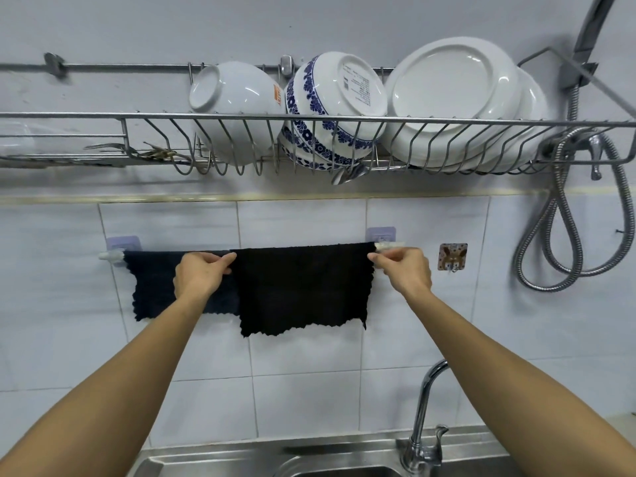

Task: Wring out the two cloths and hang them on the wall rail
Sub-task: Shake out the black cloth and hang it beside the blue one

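A steel sink [213, 466] is seen nearest. Above it, a black cloth [303, 287] and a navy cloth [155, 287] are draped, overlapping, on the wall rail [110, 255]. The black cloth's top corners are pinched by the left hand [199, 273] and right hand [406, 270]. Both cloths look soft, limp, probably damp; the upper corners are best gripped.

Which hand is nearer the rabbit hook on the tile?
Right. The right hand pinches the black cloth corner just left of the rabbit hook; the left hand holds the cloth's far corner.
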